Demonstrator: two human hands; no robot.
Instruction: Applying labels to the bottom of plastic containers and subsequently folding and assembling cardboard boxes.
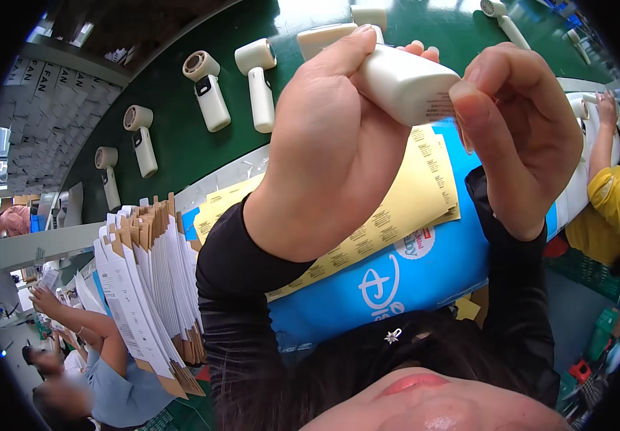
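Note:
My left hand point(324, 136) is wrapped round a white handheld fan point(400, 79), raised above my lap with the rounded end of its handle facing right. At that end sits a small clear label point(439, 106) with fine dark print. The thumb and forefinger of my right hand point(522, 136) pinch at the label's edge, against the handle. How much of the label is stuck down cannot be made out. Below both hands, yellow sticker sheets point(367, 233) printed with rows of small labels lie on a blue printed package point(425, 276) across my lap.
Several white handheld fans point(213, 108) lie spaced along the green table point(173, 154) ahead. A stack of folded white cartons point(141, 287) stands at my left. One person in blue point(127, 381) works at left, another in a yellow top point(608, 208) at right.

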